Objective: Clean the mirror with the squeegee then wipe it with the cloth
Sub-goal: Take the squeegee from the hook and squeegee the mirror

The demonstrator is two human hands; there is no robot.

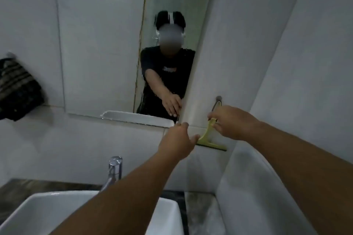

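Both hands (176, 139) (232, 122) outstretched at squeegee (208, 137)

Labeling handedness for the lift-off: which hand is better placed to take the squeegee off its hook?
Right. The right hand already pinches the squeegee handle just below the hook; the left hand only touches the blade end.

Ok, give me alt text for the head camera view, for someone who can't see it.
Two bare arms reach toward a tiled wall beside a mirror: the right hand holds the handle of a yellow-green squeegee hanging from a wall hook, and the left hand touches its blade end. Below sit a white sink and chrome tap; a dark cloth hangs at left.
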